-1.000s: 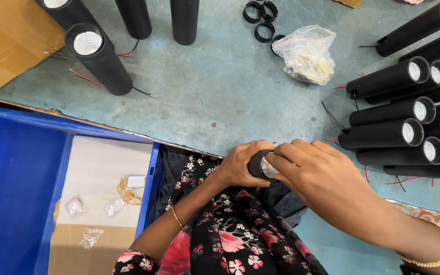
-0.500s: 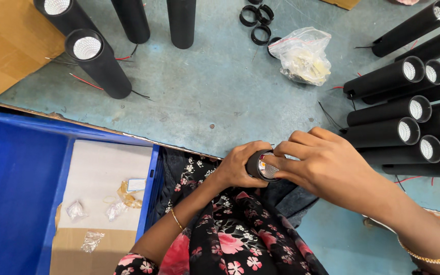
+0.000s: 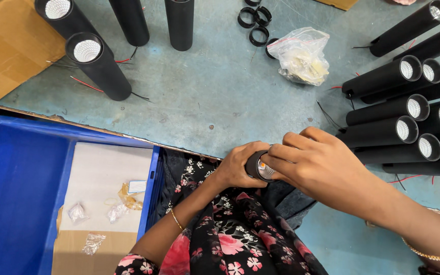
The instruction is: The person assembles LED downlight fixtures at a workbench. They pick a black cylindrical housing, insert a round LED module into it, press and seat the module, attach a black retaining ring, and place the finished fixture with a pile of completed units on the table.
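1. Black lamp tube (image 3: 258, 166), one, is gripped by both hands at the worktop (image 3: 204, 97) edge: left hand (image 3: 238, 165) wraps its body, right hand (image 3: 314, 163) pinches its lit end.
2. Four black tubes (image 3: 98, 66) stand upright at the far left.
3. Four black rings (image 3: 255, 20) lie beside one plastic bag (image 3: 301, 53).
4. One blue crate (image 3: 21, 188) sits at the left.

Both hands are meeting at the person's lap. The left hand (image 3: 238, 165) is curling its fingers closed from the left, forearm rising from below. The right hand (image 3: 317, 163) is reaching in from the right, fingers bent, arm crossing diagonally.
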`<state>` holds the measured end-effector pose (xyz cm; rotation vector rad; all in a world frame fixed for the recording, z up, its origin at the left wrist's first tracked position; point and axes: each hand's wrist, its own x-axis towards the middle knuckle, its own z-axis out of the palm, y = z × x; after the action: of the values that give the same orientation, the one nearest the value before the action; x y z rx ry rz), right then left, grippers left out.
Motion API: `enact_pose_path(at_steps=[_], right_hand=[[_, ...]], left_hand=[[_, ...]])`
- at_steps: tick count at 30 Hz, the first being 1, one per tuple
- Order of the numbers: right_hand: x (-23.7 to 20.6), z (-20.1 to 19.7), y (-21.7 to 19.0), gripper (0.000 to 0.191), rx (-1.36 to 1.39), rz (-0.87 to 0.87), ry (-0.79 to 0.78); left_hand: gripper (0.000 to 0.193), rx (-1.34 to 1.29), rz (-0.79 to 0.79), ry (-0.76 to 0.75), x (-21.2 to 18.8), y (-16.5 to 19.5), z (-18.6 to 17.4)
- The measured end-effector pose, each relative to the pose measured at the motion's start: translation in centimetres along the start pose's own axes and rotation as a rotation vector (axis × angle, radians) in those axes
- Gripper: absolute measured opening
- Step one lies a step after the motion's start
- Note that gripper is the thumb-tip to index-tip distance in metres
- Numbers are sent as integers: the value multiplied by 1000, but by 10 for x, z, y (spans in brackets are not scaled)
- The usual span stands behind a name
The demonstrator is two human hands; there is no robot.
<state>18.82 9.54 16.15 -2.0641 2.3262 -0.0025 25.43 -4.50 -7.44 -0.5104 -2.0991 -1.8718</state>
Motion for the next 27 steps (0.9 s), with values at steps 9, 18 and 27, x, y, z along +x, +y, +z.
enact_pose_path(at_steps=[9, 18, 27], right_hand=[[1, 0, -11, 31, -70, 39, -89], [-1, -1, -11, 33, 176, 103, -13], [6, -6, -6, 28, 318, 142, -103]], left_hand=[[79, 19, 7, 5, -1, -2, 1], [82, 21, -15, -9, -2, -5, 1], [82, 21, -27, -11, 0, 0, 0]])
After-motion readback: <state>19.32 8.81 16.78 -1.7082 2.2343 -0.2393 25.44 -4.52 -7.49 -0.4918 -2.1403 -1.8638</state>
